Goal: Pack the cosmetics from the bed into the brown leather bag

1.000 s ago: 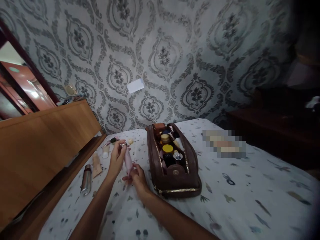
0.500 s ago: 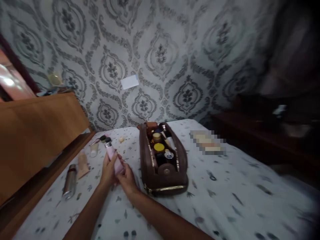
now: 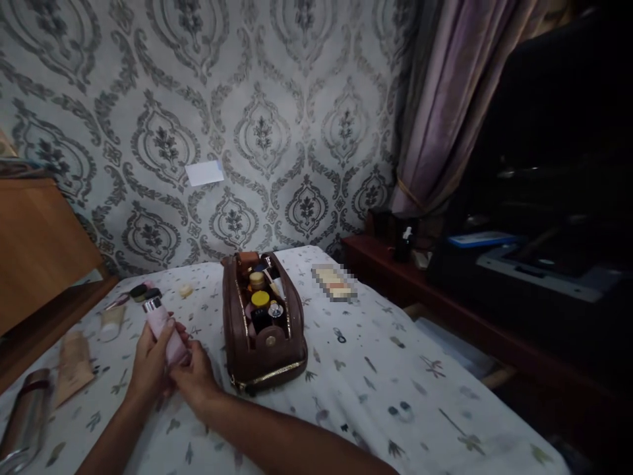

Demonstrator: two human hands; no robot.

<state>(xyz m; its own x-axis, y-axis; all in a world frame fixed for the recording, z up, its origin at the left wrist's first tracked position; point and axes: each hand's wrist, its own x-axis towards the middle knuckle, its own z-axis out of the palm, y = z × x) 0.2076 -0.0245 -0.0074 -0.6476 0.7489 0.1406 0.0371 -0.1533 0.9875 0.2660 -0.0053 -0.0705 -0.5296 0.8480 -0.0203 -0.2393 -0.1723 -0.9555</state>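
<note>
A pale pink bottle (image 3: pixel 165 330) with a silver band near its top is held tilted between my two hands, above the patterned sheet. My left hand (image 3: pixel 151 353) wraps around its side. Its lower end is gripped by my right hand (image 3: pixel 195 379). Just right of my hands stands a brown cosmetic bag (image 3: pixel 291 353), unzipped along the top. Inside it are a jar with a yellow lid (image 3: pixel 260 300), a gold-lidded jar (image 3: pixel 257 282), a clear-topped bottle (image 3: pixel 275 309) and other items. The bottle's base is partly hidden by my fingers.
To the left lie a metallic cylinder (image 3: pixel 27 412), a peach tube (image 3: pixel 74 363), a pale tube (image 3: pixel 112 321) and dark round lids (image 3: pixel 138 292). A small cream-coloured object (image 3: pixel 186 290) is behind my hands. A blurred-out flat item (image 3: pixel 335 284) lies right of the bag. Dark furniture (image 3: pixel 386 264) borders the right side.
The view has swung to the right, bringing the curtain and dark screen into sight. Both hands still grip the pink bottle in much the same pose.
</note>
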